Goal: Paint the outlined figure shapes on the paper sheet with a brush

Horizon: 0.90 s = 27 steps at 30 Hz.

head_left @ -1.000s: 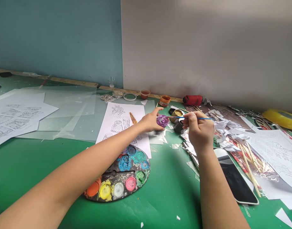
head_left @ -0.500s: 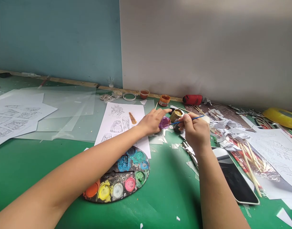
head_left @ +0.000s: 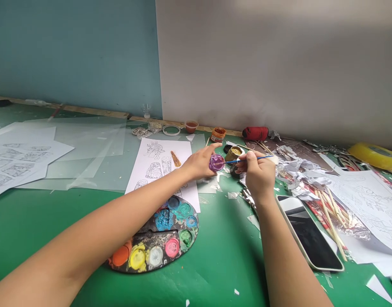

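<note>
Beside the right hand [head_left: 259, 174], its grip pinching a thin blue brush [head_left: 262, 157], the left hand [head_left: 198, 164] is clasping a purple paint pot [head_left: 216, 162] (tilting it toward the bristles).

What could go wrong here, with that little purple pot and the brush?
1. The left hand holds the open purple paint pot tilted, next to the printed sheet; paint might drip onto the drawings.
2. The right hand holds the brush close to the open gold pot; a slip could knock it over.
3. The phone lies near that hand; a loaded brush could drip on its screen.
</note>
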{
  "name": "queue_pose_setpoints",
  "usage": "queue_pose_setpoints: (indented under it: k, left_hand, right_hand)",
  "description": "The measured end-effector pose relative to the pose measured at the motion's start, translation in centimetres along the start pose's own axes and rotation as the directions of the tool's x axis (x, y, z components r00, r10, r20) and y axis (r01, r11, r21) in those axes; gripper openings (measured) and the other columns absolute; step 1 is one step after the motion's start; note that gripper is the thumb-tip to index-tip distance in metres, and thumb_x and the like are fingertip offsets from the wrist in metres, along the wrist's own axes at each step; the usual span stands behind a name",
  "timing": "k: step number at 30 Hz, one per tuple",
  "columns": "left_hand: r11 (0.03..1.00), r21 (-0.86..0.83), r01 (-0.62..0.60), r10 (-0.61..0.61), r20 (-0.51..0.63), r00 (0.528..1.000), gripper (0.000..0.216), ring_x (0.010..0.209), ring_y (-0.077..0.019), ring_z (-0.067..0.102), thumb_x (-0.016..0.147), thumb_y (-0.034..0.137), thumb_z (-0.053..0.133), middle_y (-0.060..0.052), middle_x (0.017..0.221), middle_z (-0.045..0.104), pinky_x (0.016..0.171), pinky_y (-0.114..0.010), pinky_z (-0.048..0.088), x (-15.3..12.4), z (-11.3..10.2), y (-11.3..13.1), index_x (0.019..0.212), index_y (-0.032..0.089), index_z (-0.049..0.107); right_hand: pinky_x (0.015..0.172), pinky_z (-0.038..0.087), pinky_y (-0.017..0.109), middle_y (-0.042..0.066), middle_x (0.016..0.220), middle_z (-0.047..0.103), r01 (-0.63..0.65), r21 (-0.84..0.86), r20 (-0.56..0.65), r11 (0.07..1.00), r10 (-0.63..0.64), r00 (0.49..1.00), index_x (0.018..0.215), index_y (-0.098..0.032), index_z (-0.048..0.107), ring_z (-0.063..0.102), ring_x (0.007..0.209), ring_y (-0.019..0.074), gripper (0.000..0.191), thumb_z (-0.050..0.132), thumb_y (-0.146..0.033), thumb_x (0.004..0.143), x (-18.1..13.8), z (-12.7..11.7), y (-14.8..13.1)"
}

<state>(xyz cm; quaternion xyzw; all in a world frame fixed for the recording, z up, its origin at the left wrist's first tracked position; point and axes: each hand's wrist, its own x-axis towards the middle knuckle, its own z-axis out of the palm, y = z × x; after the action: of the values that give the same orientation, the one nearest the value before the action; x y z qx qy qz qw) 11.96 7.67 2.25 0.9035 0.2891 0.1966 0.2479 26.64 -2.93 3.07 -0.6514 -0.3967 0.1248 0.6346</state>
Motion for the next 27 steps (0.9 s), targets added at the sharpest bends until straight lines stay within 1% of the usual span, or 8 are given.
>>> queue_pose_setpoints:
  k: [4,8,11,15,17,19,23,27]
  left_hand:
    - [0.977,-0.140,0.164,-0.154,0.078,0.985,0.104,0.102,-0.0275,0.067,0.067,0.029,0.079,-0.012,0.124,0.063,0.091,-0.042,0.051,0.5,0.0,-0.8,0.153,0.026,0.022]
    - [0.975,-0.195,0.107,-0.090,0.092,0.992,0.109,0.117,-0.0302,0.062,0.063,0.028,0.081,-0.016,0.132,0.060,0.098,-0.044,0.049,0.9,0.1,-1.8,0.154,0.027,0.020]
    - [0.972,-0.233,0.032,-0.015,0.073,0.997,0.111,0.119,-0.0303,0.060,0.062,0.023,0.081,-0.019,0.143,0.052,0.096,-0.045,0.050,0.7,-1.3,-2.5,0.155,0.028,0.019]
    - [0.955,-0.295,-0.033,-0.021,-0.178,0.984,0.069,0.106,-0.0234,0.063,0.072,0.015,0.068,-0.012,0.132,0.061,0.079,-0.035,0.056,-1.4,-6.0,-3.5,0.138,0.027,0.048]
    - [0.944,-0.329,-0.025,-0.086,-0.318,0.944,0.041,0.096,-0.0190,0.065,0.076,0.015,0.065,-0.009,0.117,0.068,0.075,-0.030,0.055,-3.3,-8.5,-4.2,0.116,0.024,0.062]
    - [0.918,-0.396,-0.001,-0.187,-0.436,0.880,0.024,0.085,-0.0160,0.066,0.080,0.017,0.063,-0.007,0.103,0.070,0.066,-0.026,0.054,-5.6,-10.4,-5.0,0.103,0.022,0.064]
    - [0.856,-0.516,-0.001,-0.333,-0.554,0.763,0.006,0.064,-0.0105,0.062,0.086,0.019,0.057,-0.002,0.081,0.067,0.056,-0.022,0.050,-9.8,-11.4,-7.1,0.088,0.022,0.062]
    - [0.852,-0.523,-0.030,-0.328,-0.577,0.748,0.012,0.054,-0.0082,0.055,0.090,0.024,0.058,0.001,0.067,0.062,0.050,-0.021,0.045,-11.5,-10.6,-8.4,0.079,0.021,0.060]
  right_hand:
    - [0.042,0.047,0.027,-0.001,0.051,0.060,-0.049,0.177,-0.083,0.983,0.065,0.994,0.069,-0.018,0.063,0.055,0.040,0.0132,0.033,0.060,-0.048,0.081,0.3,-0.1,0.1]
    - [0.040,0.048,0.025,-0.002,0.052,0.061,-0.024,0.255,-0.116,0.967,0.055,0.992,0.068,-0.017,0.063,0.055,0.040,0.0116,0.031,0.063,-0.045,0.082,0.4,-0.2,-0.2]
    - [0.040,0.050,0.025,-0.003,0.051,0.059,0.059,0.317,-0.161,0.947,-0.007,0.987,0.067,-0.018,0.064,0.056,0.041,0.0117,0.032,0.064,-0.045,0.083,0.1,-0.6,-1.2]
    - [0.043,0.051,0.027,-0.003,0.050,0.055,0.103,0.418,-0.118,0.903,-0.058,0.991,0.066,-0.019,0.064,0.056,0.042,0.0121,0.032,0.063,-0.043,0.087,-1.3,-0.7,-3.2]
    - [0.042,0.049,0.026,-0.003,0.051,0.053,0.090,0.465,-0.062,0.881,-0.069,0.996,0.063,-0.019,0.061,0.054,0.042,0.0113,0.035,0.065,-0.044,0.087,-2.4,-0.2,-4.1]
    - [0.040,0.045,0.025,-0.004,0.053,0.051,0.050,0.500,0.013,0.865,-0.065,0.998,0.061,-0.020,0.058,0.051,0.042,0.0102,0.038,0.068,-0.047,0.086,-3.6,0.7,-4.6]
    - [0.039,0.043,0.023,-0.005,0.053,0.048,-0.100,0.508,0.201,0.855,-0.005,0.980,0.059,-0.020,0.053,0.046,0.043,0.0086,0.044,0.072,-0.053,0.082,-5.7,2.8,-4.4]
    - [0.040,0.042,0.022,-0.006,0.051,0.046,-0.220,0.482,0.328,0.848,0.058,0.943,0.060,-0.020,0.051,0.045,0.042,0.0079,0.046,0.073,-0.055,0.081,-6.9,4.3,-3.9]
